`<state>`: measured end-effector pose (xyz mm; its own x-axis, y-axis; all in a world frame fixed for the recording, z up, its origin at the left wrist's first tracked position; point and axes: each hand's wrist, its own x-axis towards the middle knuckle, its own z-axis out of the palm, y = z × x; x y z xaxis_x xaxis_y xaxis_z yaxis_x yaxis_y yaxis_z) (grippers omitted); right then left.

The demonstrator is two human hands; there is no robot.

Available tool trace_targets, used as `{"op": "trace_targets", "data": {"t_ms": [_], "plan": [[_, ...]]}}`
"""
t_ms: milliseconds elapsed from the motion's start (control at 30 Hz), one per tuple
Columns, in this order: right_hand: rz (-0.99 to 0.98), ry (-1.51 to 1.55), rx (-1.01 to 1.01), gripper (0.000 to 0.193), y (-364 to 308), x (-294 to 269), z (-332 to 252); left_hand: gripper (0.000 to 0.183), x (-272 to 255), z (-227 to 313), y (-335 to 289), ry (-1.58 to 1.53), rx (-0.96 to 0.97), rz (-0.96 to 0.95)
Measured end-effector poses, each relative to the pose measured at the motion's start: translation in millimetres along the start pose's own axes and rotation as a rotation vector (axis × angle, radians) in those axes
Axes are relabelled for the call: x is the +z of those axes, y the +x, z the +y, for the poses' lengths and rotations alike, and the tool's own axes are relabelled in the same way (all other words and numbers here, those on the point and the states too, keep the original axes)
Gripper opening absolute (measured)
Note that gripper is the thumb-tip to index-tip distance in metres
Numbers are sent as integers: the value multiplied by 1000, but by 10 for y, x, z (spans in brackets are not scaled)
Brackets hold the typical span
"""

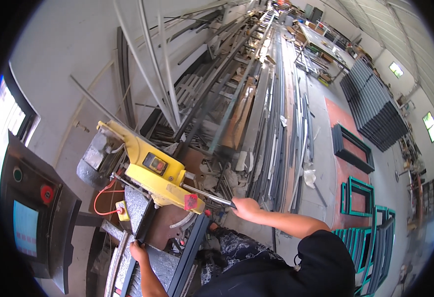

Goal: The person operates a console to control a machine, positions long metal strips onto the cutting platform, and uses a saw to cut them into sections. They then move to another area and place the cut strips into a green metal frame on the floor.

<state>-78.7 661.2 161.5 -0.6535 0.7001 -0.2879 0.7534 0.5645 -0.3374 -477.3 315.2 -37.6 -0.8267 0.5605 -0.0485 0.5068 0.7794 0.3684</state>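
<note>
My right hand (247,209) is wrapped round the dark grip at the end of a metal lever handle (208,195). That handle sticks out from the yellow head of a cut-off saw (147,171), which has a small switch box (155,164) on top and a grey motor (95,158) behind. Below the saw head, my left hand (138,251) has its fingers closed on the near end of a dark metal bar (146,222). The bar lies on the speckled saw bed (162,265) and runs up under the yellow head. The saw's blade is hidden from this view.
A control panel (34,208) with a lit screen stands at left. Dark bars (192,257) lie along the bed's right side. Long metal profiles (271,148) cover the floor ahead. Green frames (360,195) and a stack of grey frames (372,106) stand right.
</note>
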Motion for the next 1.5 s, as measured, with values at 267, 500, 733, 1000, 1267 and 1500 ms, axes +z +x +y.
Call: {"op": "trace_targets", "data": {"t_ms": [267,500,733,1000,1267,1500], "plan": [[43,14,-1,24,48,251,115,43,11,-20,28,46,-25,-36],[17,15,37,25,122,525,231,42,24,-49,39,55,1,-26],[-64,-7,39,26,102,154,34,42,34,-44,45,114,-17,-65],[172,-422,-308,35,19,-1715,-1210,24,76,25,-73,118,-24,62],[502,-630,-605,39,635,-2863,-2537,24,-46,394,-704,133,-7,-45],[527,-614,-547,34,562,-2780,-2564,20,-27,418,-731,131,-5,46]]}}
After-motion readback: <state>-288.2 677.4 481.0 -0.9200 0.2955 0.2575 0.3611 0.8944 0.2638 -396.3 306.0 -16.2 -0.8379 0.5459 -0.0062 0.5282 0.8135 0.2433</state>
